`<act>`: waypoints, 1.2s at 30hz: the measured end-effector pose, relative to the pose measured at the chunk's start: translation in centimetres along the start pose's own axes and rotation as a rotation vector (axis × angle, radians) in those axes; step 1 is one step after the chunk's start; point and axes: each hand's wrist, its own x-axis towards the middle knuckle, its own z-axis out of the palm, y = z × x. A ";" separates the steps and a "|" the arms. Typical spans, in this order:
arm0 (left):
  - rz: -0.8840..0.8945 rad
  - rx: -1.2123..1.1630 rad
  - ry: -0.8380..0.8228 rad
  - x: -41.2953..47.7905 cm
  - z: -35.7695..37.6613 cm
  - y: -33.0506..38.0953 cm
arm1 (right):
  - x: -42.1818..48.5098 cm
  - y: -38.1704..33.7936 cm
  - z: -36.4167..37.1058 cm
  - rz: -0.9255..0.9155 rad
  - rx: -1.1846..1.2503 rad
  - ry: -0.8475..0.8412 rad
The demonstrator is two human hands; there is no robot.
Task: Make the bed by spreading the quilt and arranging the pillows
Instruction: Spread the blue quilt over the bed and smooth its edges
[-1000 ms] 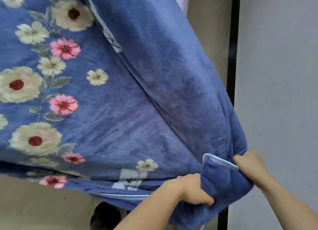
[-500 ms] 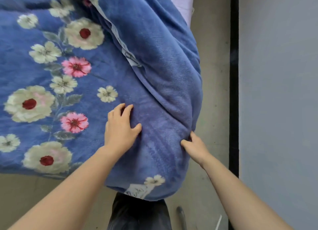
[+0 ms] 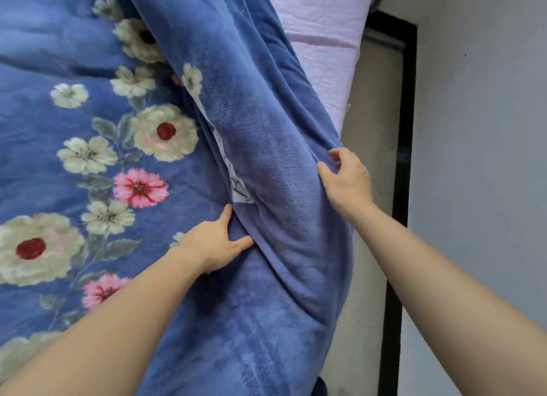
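Observation:
A blue fleece quilt (image 3: 88,55) printed with cream and pink flowers covers most of the view. A plain blue fold (image 3: 266,158) of it runs diagonally from the top centre down to the near edge. My left hand (image 3: 214,241) presses into the crease at the fold's left side, fingers tucked under it. At the fold's right edge, over the side of the bed, my right hand (image 3: 346,182) pinches the fabric. No pillow can be seen.
A pale pink sheet over the mattress (image 3: 322,37) shows at the top right, past the quilt. A narrow strip of beige floor (image 3: 373,146) runs beside the bed. A black vertical frame (image 3: 399,188) and a grey wall (image 3: 479,158) stand close on the right.
Both hands let go of the quilt's near corner and moved farther up the bed. The left hand went from lying flat on the quilt to digging into the crease; the right now pinches the fold's edge.

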 end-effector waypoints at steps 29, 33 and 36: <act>-0.106 -0.041 0.660 11.2 2.5 17.9 | 17.8 16.3 -4.6 0.087 0.106 -0.561; -0.034 -0.039 0.839 11.7 2.4 18.6 | 21.7 15.1 -4.5 0.385 0.517 -0.411; -0.008 -0.116 0.816 12.3 1.7 18.9 | 24.8 12.3 -3.2 0.450 0.635 -0.431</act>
